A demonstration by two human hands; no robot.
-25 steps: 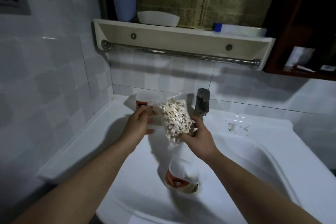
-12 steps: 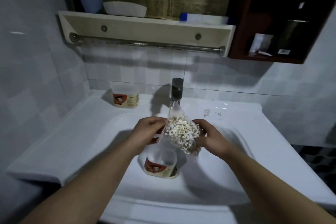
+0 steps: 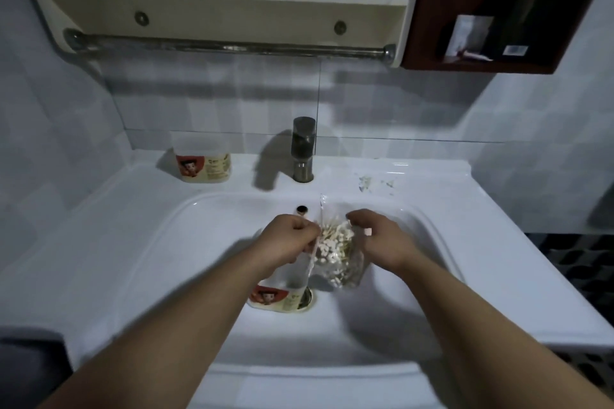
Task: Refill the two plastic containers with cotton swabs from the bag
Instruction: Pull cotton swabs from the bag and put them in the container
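A clear plastic bag of cotton swabs hangs over the sink basin between my hands. My left hand pinches the bag's left edge and my right hand grips its right side. Below the bag, one plastic container with a red and cream label stands in the basin beside the drain, partly hidden by my left wrist. The second container, with the same label, stands on the sink ledge to the left of the faucet.
A dark metal faucet rises behind the white sink. Above are a towel rail, a cream shelf with a white bowl, and a dark cabinet at the right. Small debris lies on the ledge.
The bag has come down from in front of the faucet to low over the basin, above the container there. Both hands came down with it, still holding it.
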